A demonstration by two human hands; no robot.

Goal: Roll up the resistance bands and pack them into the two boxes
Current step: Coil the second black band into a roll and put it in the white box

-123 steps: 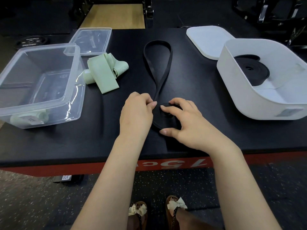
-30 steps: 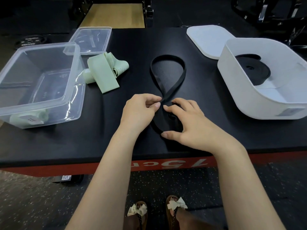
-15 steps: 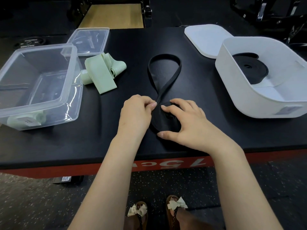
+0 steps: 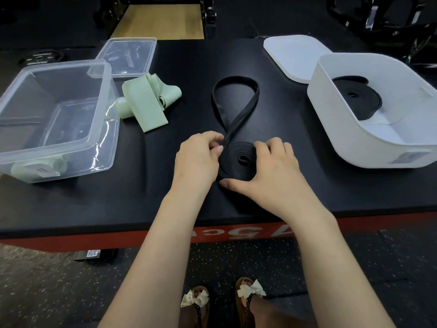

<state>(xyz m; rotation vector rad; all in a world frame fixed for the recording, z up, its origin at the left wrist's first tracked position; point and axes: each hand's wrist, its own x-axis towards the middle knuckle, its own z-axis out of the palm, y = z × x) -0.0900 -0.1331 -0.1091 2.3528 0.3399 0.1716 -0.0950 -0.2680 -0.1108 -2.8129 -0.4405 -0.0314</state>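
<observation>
On the black table both hands grip the black band; its loose loop has shortened.

black band half-coiled | both hands grip coil | loop free on table

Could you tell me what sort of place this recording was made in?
Probably a gym: resistance bands are being rolled on a black padded platform, speckled rubber flooring lies below, and a weight plate sits at far left.
</observation>
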